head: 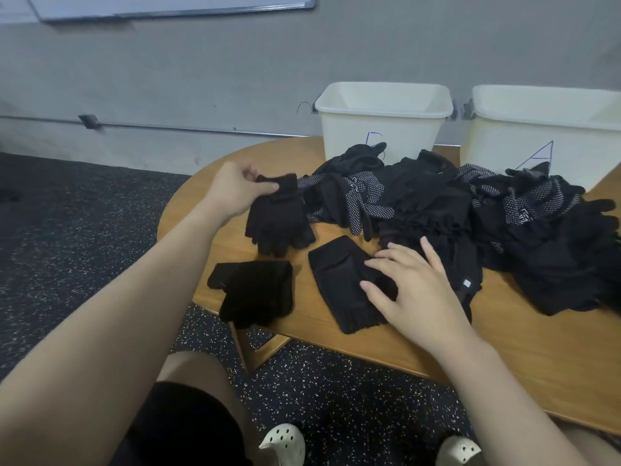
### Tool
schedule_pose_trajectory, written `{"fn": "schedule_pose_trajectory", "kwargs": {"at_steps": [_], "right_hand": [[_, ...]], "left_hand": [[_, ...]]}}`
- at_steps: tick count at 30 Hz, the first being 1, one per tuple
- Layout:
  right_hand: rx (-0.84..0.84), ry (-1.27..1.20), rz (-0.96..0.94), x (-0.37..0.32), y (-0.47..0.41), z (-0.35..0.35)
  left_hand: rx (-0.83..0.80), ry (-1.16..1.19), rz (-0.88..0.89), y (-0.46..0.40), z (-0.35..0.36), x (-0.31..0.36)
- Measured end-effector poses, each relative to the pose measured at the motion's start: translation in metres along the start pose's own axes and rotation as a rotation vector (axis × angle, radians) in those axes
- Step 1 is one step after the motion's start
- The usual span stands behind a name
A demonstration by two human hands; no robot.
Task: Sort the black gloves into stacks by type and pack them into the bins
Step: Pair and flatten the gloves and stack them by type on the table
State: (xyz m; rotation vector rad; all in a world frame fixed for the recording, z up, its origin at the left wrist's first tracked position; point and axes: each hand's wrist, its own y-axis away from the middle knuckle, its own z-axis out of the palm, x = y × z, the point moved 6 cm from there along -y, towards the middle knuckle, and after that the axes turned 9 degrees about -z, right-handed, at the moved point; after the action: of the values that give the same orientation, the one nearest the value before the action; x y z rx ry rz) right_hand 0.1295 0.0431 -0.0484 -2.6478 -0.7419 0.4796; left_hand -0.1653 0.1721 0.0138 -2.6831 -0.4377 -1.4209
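Note:
My left hand (235, 191) pinches the cuff of a black fleece glove (279, 223) that lies on the wooden table (504, 348). My right hand (413, 290) rests with spread fingers on a black fingerless glove (339, 290) near the front edge. A black knit glove (255, 294) lies at the table's left edge, partly overhanging it. A big pile of black gloves (470, 213), some with white grip dots (366, 193), covers the middle and right of the table.
Two white bins stand at the back of the table: one marked B (383, 119) and one marked A (544, 129). A grey wall rises behind them. Speckled dark floor lies to the left and below, with my legs and shoes near the table.

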Motion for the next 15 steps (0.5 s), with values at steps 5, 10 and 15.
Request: {"fn": "schedule_pose_trajectory", "kwargs": {"at_steps": [5, 10, 15], "right_hand": [[0.067, -0.051, 0.024, -0.004, -0.002, -0.011], [0.290, -0.233, 0.016, -0.015, 0.002, -0.035], [0.298, -0.417, 0.032, -0.033, 0.011, -0.040]], "left_hand": [[0.144, 0.215, 0.226, 0.038, -0.038, 0.056], [0.162, 0.273, 0.336, 0.102, -0.041, 0.083], [0.099, 0.455, 0.233, 0.135, -0.027, 0.062]]}}
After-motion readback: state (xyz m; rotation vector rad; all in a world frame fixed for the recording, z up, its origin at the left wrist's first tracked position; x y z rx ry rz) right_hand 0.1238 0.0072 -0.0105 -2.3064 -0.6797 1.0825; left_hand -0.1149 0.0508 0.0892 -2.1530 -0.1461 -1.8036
